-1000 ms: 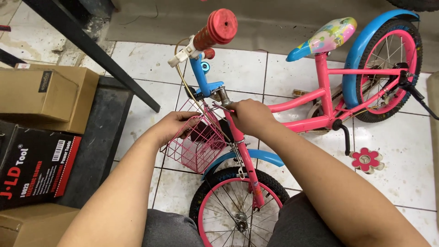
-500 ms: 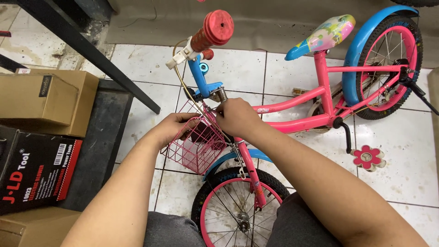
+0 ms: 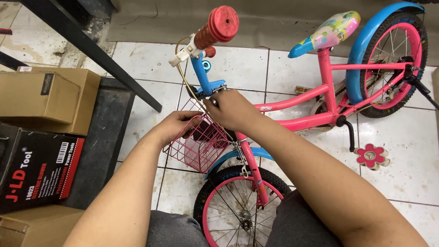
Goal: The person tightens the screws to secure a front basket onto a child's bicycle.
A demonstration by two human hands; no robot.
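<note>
Pink wire forms the basket [image 3: 199,146] on the front of a child's bicycle [image 3: 320,110], and the left hand [image 3: 176,128] has its grip closed over the basket's upper rim, fingers curled inside so their tips are hidden. Just to the right, touching the top of the basket, the right hand [image 3: 233,112] wraps the head of the pink frame under the blue stem [image 3: 203,77]; its palm covers whatever it holds, so the grip's contents cannot be made out. Above both hands rises the red handlebar end [image 3: 222,23]. Below them the front wheel [image 3: 242,210] is cut off by the picture's edge. Cardboard boxes [image 3: 45,98] lie well left on the floor.
</note>
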